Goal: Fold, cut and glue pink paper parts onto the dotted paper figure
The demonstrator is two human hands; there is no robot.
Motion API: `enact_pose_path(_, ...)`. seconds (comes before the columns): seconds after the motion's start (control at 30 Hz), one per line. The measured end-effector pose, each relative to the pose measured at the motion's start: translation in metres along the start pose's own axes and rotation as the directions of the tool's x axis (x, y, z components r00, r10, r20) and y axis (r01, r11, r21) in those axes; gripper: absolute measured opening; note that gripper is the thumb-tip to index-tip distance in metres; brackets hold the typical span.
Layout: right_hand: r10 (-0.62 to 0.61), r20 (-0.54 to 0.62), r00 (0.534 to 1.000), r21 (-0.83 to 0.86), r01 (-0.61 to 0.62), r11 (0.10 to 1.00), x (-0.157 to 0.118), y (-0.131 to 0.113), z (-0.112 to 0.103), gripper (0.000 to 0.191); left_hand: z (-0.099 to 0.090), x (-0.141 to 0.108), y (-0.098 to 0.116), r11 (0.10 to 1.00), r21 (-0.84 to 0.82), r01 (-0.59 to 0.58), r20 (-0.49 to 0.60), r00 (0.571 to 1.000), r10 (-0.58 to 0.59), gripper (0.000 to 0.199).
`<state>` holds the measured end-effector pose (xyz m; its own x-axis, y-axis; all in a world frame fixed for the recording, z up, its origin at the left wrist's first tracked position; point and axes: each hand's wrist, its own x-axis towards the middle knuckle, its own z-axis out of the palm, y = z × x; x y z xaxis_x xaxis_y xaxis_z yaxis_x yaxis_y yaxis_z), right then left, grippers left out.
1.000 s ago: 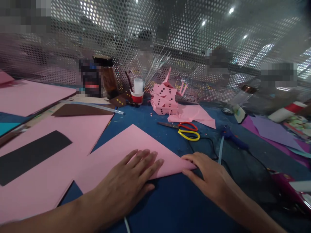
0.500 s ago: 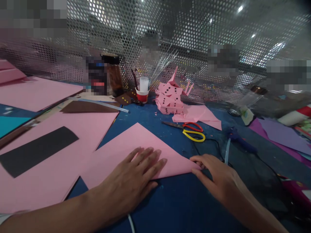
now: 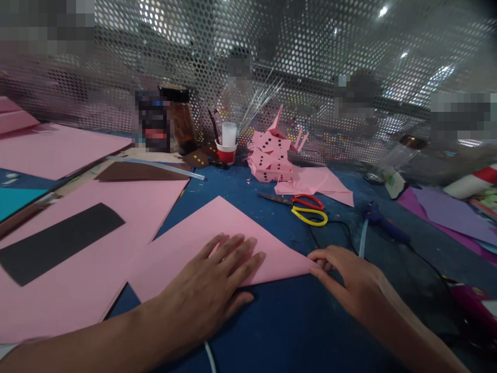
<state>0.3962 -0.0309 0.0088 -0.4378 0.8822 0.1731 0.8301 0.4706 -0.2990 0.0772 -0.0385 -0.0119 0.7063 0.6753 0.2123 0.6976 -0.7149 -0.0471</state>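
Observation:
A sheet of pink paper, folded to a point on its right side, lies on the blue table. My left hand rests flat on it with the fingers stretched out, the thumb over the near folded edge. At the paper's right tip, my right hand pinches the corner between thumb and fingers. Beyond the paper lie scissors with one red and one yellow handle. To the left, a dark grey paper strip sits on larger pink sheets.
A pink paper model with black squares stands at the back, near a red and white cup and a brown jar. A blue glue gun with its cord lies at right, before purple sheets. Perforated metal closes the back.
My right thumb and fingers have slid slightly right along the paper's tip. The left hand stays nearly in place on the sheet.

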Motion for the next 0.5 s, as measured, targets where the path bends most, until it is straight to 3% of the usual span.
enact_pose_path(0.5,0.078,0.031,0.997,-0.019,-0.077,0.997,-0.0054,-0.0031,-0.0039,0.009,0.0038,-0.0012,-0.0023,1.0,0.009,-0.003,-0.022,1.0,0.003,0.063)
